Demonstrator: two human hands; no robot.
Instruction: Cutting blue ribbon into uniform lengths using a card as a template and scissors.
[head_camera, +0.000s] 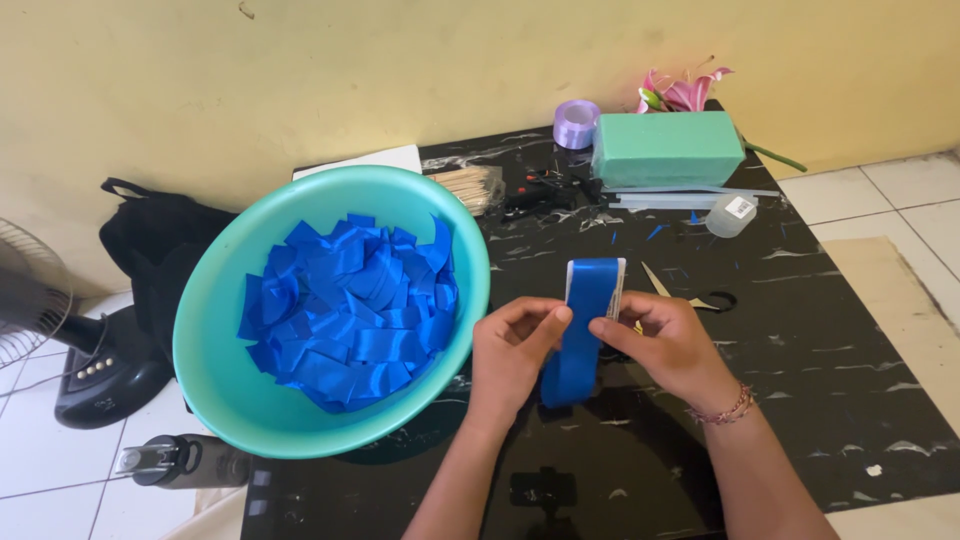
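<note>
Nearest the camera, two bare forearms reach over a black marbled table (850, 400), and both hands meet on a roll of blue ribbon (590, 300). The left hand (510, 350) pinches the loose ribbon just below the roll, thumb and forefinger pressed together on the band. The right hand (670, 345) closes its fingertips on the roll's right edge, a beaded bracelet (728, 408) at the wrist. From between the two grips a tail of ribbon hangs down toward the table.

The ribbon looks satin – light, thin, limp, and likely slick, so I judge it would slide through a loose pinch. The roll itself seems the firmer part, wound on a pale core; its flat sides look like the safest place to hold, while the free band is best taken across its full width, close to the roll, so it does not twist or crease.

Left of the grip sits a wide teal bowl (220, 330) heaped with short cut pieces of blue ribbon (350, 310). Just right of the grip, partly hidden behind the right hand, lie scissors (700, 297). Beyond the grip, toward the wall, stand a green foam block (665, 148), a lilac ribbon roll (576, 122), a pink flower (685, 92), a bundle of wooden sticks (468, 187) and a small clear tape roll (730, 214). Off the table to the far left are a fan base (100, 370) and a dark bottle (175, 460).
</note>
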